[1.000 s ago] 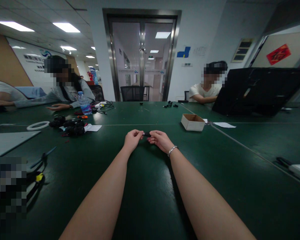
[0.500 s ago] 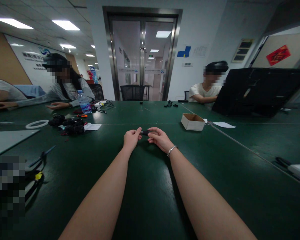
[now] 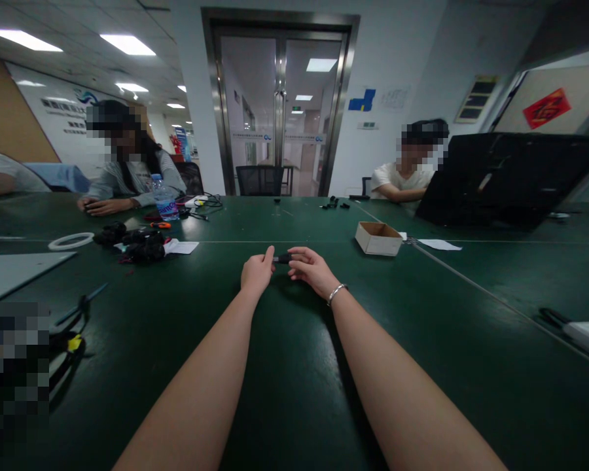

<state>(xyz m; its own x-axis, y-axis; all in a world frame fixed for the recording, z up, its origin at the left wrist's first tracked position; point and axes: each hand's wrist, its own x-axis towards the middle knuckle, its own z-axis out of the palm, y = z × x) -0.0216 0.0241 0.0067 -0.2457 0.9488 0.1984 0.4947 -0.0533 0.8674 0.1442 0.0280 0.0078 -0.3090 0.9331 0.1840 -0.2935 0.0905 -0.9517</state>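
Two hands, left [image 3: 256,273] and right [image 3: 310,269], pinch a small black part [image 3: 283,259] at twelve o'clock, apparently mid-joining; next needs steady alignment.

No lettering can be made out for certain. The wall sign [image 3: 61,111] left of the glass door [image 3: 279,108] carries a logo and characters too small to read. The red paper [image 3: 546,106] right of that door bears a blurred dark character. The water bottle [image 3: 165,201] label is illegible.

One camera on the person's head looks forward and slightly down along both forearms, across the green table [image 3: 294,392], towards the glass door [image 3: 279,111].
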